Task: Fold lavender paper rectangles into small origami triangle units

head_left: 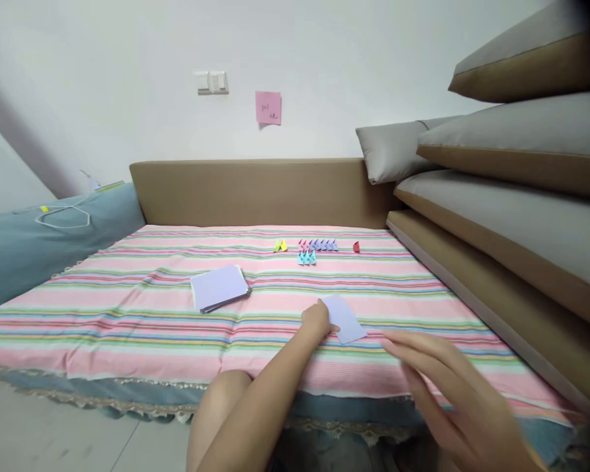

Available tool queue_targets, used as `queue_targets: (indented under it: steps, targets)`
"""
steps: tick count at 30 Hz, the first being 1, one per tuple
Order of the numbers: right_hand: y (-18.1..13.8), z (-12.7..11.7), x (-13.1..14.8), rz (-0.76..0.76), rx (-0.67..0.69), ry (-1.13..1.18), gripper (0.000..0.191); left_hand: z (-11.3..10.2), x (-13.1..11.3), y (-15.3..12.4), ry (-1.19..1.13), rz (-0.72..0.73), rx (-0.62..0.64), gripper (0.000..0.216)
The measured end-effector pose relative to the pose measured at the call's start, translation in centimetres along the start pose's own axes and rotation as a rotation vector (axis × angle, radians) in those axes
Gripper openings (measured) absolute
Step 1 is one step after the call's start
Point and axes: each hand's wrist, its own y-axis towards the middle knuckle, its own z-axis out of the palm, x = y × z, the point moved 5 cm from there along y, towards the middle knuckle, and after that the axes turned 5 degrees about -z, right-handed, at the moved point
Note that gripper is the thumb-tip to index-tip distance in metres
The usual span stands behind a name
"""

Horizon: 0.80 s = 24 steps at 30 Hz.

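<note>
In the head view, the left hand touches the side of a flat purple sheet on the stripy cloth; I can't tell if it pinches. The right hand is spread and empty nearby. Little folded papers look done; the sheet and the pile look left

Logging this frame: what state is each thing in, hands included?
Left hand: on the single sheet's left edge
Right hand: raised, fingers extended, off the sheet
Single sheet: flat, no fold visible
Paper stack: edges uneven
Small pieces: folded, red one apart
Sticky note: stuck to wall
Wall switches: cannot tell
</note>
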Motion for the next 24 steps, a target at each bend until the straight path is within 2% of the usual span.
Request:
queue_targets:
  steps: [2,6,10,16,24]
  targets:
    - [0.8,3.0,-2.7,0.032,0.071,-0.033,0.036,0.5,0.0,-0.4,0.022,-0.001,-0.064,0.036]
    - [1.0,9.2,-8.9,0.181,0.303,-0.105,0.041,1.7,0.0,-1.4,0.061,0.018,-0.152,0.033]
    - [2.2,12.8,-12.0,0.248,0.378,-0.126,0.043,1.8,0.0,-1.9,0.077,0.039,-0.208,0.03]
    - [2.9,15.0,-14.2,0.354,0.455,-0.16,0.041,1.0,-0.2,-1.4,0.07,0.018,-0.199,0.029]
    - [3.3,14.8,-15.1,0.436,0.521,-0.081,0.042,0.6,0.6,-0.1,-0.012,0.016,-0.146,0.043]
